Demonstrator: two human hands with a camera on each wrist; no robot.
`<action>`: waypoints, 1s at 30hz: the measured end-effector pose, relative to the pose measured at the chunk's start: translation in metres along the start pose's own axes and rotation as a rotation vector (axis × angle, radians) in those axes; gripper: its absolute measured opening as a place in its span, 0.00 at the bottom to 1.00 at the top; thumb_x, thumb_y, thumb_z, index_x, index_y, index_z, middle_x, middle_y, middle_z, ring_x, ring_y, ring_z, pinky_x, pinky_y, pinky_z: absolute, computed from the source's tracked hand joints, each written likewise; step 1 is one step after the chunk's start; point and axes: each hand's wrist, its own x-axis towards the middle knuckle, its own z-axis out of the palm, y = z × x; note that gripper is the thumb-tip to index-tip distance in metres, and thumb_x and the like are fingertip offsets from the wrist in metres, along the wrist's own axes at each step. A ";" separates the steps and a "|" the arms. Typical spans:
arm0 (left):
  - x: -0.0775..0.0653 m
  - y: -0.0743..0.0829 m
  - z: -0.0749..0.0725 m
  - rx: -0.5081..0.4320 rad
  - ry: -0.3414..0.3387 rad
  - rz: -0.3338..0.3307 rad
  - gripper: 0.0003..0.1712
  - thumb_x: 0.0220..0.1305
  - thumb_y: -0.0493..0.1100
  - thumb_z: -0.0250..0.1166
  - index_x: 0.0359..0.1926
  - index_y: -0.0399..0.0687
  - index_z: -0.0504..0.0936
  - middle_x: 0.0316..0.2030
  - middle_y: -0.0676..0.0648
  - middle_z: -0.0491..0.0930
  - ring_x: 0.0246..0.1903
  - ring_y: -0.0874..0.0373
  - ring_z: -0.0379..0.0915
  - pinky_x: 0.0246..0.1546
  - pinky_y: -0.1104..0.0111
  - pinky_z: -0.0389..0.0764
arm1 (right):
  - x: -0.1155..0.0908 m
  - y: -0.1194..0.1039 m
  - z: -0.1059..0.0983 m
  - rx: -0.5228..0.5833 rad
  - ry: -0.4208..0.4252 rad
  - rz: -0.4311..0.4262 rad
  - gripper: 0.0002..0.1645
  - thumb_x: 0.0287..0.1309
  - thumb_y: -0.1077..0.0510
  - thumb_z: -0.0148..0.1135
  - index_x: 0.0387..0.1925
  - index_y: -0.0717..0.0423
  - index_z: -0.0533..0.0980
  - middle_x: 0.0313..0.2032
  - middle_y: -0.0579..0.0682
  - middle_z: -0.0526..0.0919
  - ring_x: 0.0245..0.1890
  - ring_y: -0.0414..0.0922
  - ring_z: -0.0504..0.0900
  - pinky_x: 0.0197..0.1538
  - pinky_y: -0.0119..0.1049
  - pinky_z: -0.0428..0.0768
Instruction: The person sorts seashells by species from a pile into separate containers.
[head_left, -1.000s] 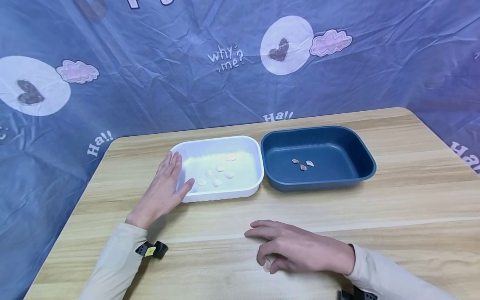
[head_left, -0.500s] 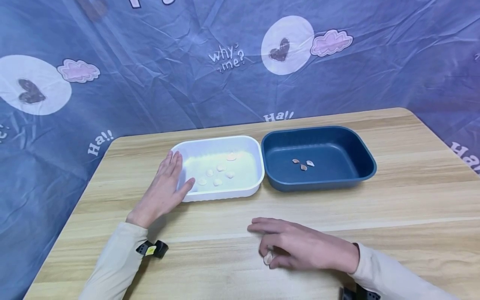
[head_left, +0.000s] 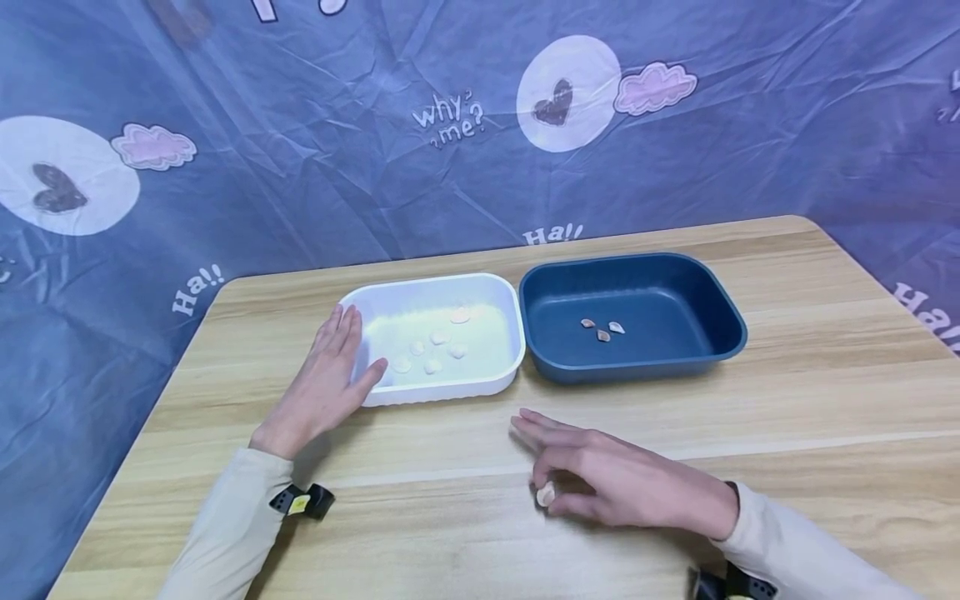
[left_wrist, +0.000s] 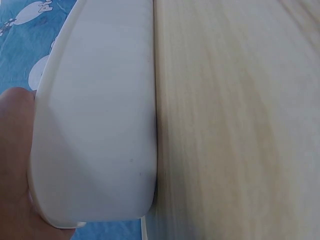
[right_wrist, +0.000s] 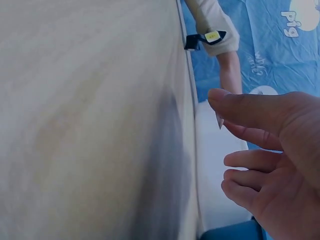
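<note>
In the head view my right hand [head_left: 622, 479] pinches a small pale shell [head_left: 546, 494] between thumb and index finger, low over the wooden table. A thin pointed edge of that shell [right_wrist: 219, 121] sticks out under the thumb in the right wrist view. My left hand [head_left: 318, 387] rests with fairly straight fingers on the left end of a white tray [head_left: 480, 388]. Several pale shells [head_left: 439, 337] lie spread on that tray's floor. To its right stands a dark blue tray [head_left: 637, 371] holding three small brownish and whitish shells [head_left: 603, 336].
The two trays stand side by side, nearly touching, toward the back of the wooden table [head_left: 420, 533]. A blue printed cloth [head_left: 337, 183] hangs behind it. Black bands with small devices [head_left: 303, 501] sit on both wrists.
My right hand has moved forward and a little to the right, the pinched shell going with it. The left hand stays on the white tray.
</note>
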 end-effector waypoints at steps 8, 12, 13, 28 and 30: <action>-0.001 0.000 0.000 0.001 -0.003 -0.002 0.47 0.74 0.61 0.42 0.72 0.27 0.38 0.74 0.33 0.35 0.74 0.43 0.24 0.73 0.54 0.32 | -0.006 0.003 -0.013 -0.077 0.072 -0.045 0.09 0.54 0.54 0.70 0.37 0.41 0.78 0.68 0.58 0.65 0.70 0.55 0.60 0.70 0.39 0.58; -0.001 0.000 0.000 -0.004 -0.003 -0.003 0.47 0.74 0.60 0.42 0.72 0.27 0.38 0.74 0.33 0.35 0.74 0.43 0.24 0.73 0.54 0.33 | -0.007 0.002 -0.017 -0.145 0.090 -0.064 0.10 0.52 0.53 0.71 0.34 0.40 0.77 0.69 0.56 0.63 0.71 0.54 0.59 0.73 0.32 0.46; -0.001 0.000 0.000 -0.006 -0.003 -0.004 0.47 0.73 0.60 0.42 0.72 0.27 0.38 0.74 0.33 0.35 0.74 0.43 0.24 0.73 0.54 0.33 | -0.007 0.002 -0.018 -0.158 0.093 -0.067 0.10 0.51 0.53 0.71 0.33 0.40 0.77 0.70 0.56 0.63 0.71 0.53 0.58 0.73 0.31 0.44; 0.000 0.000 0.000 -0.006 0.002 -0.002 0.47 0.74 0.60 0.42 0.72 0.27 0.38 0.74 0.33 0.35 0.74 0.43 0.24 0.73 0.54 0.32 | -0.011 0.001 -0.024 -0.145 0.085 -0.016 0.10 0.52 0.54 0.71 0.34 0.38 0.78 0.71 0.47 0.61 0.72 0.51 0.56 0.72 0.32 0.49; 0.000 0.001 0.000 -0.005 0.003 -0.001 0.47 0.74 0.60 0.42 0.72 0.27 0.38 0.74 0.33 0.36 0.74 0.43 0.24 0.73 0.54 0.32 | -0.012 0.001 -0.026 -0.140 0.084 0.002 0.10 0.53 0.53 0.71 0.34 0.38 0.77 0.71 0.47 0.61 0.72 0.50 0.56 0.72 0.33 0.52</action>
